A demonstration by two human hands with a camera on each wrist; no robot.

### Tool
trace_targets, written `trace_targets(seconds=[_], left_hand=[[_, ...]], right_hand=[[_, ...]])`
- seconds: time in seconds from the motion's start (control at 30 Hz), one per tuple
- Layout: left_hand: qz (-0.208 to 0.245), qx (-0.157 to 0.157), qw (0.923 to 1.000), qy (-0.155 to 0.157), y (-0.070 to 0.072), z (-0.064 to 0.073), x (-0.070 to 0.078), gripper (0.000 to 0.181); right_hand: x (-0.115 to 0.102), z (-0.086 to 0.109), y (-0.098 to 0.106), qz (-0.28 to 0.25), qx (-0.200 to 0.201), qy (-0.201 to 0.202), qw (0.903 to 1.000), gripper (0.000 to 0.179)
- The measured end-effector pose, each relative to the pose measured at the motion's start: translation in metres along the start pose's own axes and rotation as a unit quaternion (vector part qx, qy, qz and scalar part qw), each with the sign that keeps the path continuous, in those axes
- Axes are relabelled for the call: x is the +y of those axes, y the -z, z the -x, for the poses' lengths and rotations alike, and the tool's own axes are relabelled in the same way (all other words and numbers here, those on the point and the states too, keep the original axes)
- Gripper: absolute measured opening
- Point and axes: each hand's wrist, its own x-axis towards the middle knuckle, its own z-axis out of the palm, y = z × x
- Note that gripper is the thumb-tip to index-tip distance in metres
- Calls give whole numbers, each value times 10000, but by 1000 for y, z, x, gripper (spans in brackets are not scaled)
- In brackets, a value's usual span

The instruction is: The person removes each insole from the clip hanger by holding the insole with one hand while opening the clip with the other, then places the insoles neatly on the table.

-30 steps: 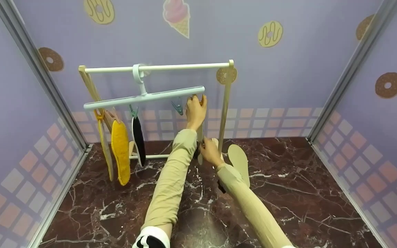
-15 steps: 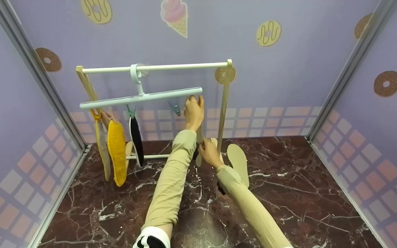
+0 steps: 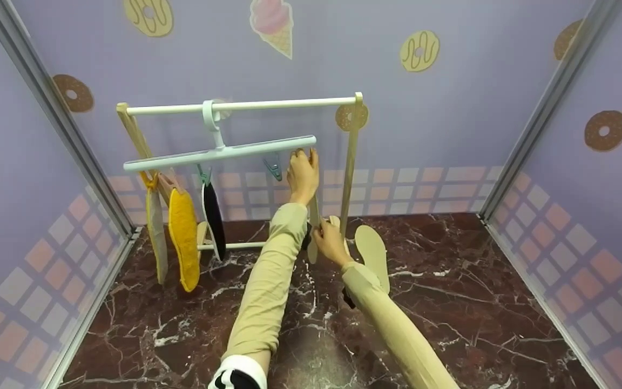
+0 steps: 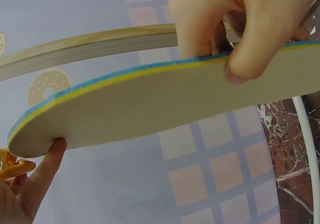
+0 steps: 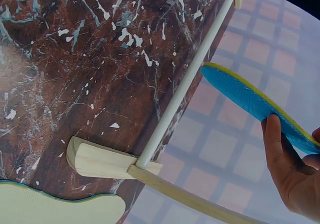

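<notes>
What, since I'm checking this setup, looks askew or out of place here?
The pale hanger slopes: its left end sits lower than its right, while the white rail above looks nearly level. I see nothing spilled or damaged.

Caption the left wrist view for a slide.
Right grip pinches a blue-edged insole; left grip touches its end beside an orange clip.

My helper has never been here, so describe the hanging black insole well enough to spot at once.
Find the rack, then the pale blue hanger on its top rail. Roughly beneath its hook, a green clip holds the black insole, right of the fuzzy yellow insole. Unlike its neighbours, it shows a black face edged in white.
</notes>
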Motion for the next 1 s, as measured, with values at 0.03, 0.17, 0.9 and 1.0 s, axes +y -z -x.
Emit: trace_targets(seconds=[0.03, 0.17, 0.9, 1.0], left_hand=[[-15, -26, 10000, 8, 0, 0, 0, 35], [-70, 18, 10000, 20, -1, 0, 0, 36], [-8, 8, 10000, 35, -6, 1, 0, 37], [31, -1, 10000, -19, -7, 1, 0, 36]], right_hand=[[2, 1, -1, -71, -4, -48, 10000, 13], [-20, 4, 15, -22, -175, -368, 9992, 7], [-9, 17, 39, -232, -48, -747, 9969, 8], [-7, 18, 44, -134, -57, -824, 9965, 8]])
